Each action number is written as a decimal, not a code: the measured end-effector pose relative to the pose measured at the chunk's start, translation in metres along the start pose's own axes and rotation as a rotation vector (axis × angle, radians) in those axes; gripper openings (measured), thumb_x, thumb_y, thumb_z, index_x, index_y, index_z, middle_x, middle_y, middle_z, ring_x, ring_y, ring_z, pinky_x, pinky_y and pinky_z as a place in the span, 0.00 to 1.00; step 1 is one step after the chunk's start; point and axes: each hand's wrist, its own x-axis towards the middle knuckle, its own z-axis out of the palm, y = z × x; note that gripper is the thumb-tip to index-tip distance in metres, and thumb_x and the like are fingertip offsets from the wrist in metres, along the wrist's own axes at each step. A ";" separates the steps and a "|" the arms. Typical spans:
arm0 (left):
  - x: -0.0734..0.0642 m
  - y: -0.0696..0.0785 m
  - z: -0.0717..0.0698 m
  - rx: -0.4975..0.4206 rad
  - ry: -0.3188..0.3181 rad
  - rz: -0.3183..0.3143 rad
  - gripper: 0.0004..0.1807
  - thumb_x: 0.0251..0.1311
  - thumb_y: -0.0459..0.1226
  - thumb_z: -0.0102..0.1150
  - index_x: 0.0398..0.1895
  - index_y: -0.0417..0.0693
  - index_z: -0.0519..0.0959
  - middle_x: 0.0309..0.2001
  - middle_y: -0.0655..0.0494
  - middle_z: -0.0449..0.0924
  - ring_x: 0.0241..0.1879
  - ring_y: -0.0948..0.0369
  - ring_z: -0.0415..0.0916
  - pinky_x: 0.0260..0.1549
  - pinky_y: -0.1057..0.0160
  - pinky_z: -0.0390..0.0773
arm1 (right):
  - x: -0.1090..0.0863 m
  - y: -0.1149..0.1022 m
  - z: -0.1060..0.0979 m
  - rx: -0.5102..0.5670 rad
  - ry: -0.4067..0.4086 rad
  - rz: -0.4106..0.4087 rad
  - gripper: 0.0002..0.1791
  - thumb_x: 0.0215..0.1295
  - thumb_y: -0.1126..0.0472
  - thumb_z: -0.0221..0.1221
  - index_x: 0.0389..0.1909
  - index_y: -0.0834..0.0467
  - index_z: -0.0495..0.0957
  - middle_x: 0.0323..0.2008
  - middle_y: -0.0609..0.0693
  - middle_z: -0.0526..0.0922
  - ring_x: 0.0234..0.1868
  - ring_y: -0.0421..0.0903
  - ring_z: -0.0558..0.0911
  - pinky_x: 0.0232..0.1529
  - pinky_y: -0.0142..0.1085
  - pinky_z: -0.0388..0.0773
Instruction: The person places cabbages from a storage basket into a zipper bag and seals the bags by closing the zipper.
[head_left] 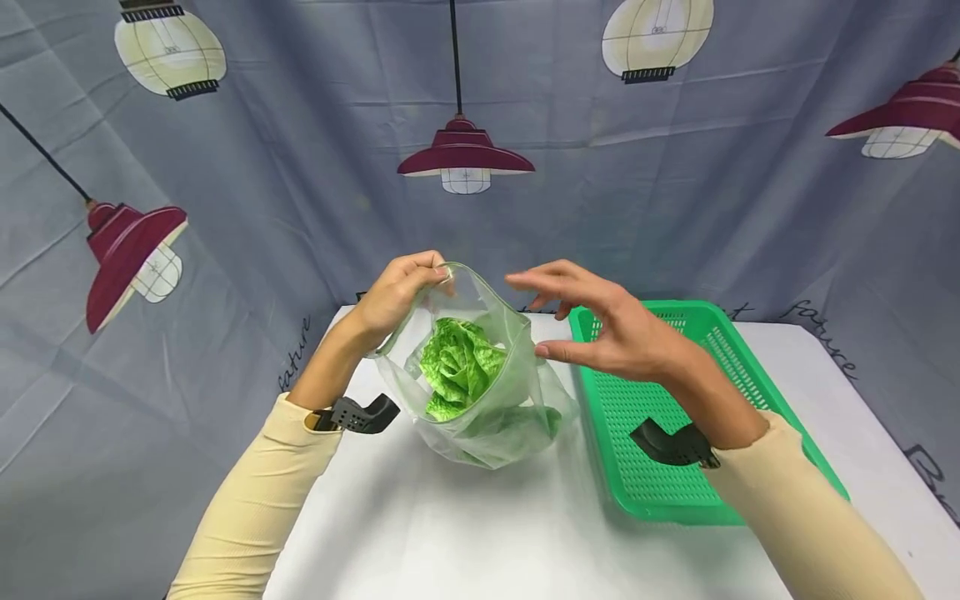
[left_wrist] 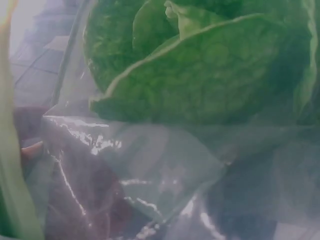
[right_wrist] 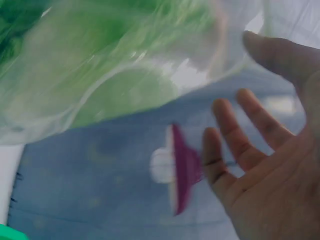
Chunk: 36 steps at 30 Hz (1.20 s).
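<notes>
A clear plastic bag (head_left: 487, 446) with its mouth open is held up over the white table. Inside it sits a head of green leafy lettuce (head_left: 461, 367), and more green shows through the lower part of the bag. My left hand (head_left: 401, 296) pinches the bag's rim at the upper left. To the right, my right hand (head_left: 603, 325) has its fingers spread and apart from the bag; the thumb is at the bag's right edge, and whether it touches cannot be told. The left wrist view shows the lettuce (left_wrist: 200, 75) close up behind plastic.
A green plastic basket (head_left: 637, 508) with perforated walls stands on the white table (head_left: 450, 542), right of the bag and partly under my right forearm. Behind the table hangs a grey-blue curtain (head_left: 337, 167) printed with lamps. Black straps (head_left: 363, 414) circle both wrists.
</notes>
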 end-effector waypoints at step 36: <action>-0.035 -0.028 -0.014 0.217 0.390 0.204 0.07 0.57 0.24 0.65 0.38 0.27 0.82 0.29 0.51 0.83 0.29 0.60 0.79 0.24 0.65 0.79 | -0.050 0.006 -0.031 -0.433 0.457 0.378 0.18 0.62 0.63 0.66 0.53 0.53 0.82 0.36 0.49 0.84 0.35 0.44 0.82 0.37 0.30 0.74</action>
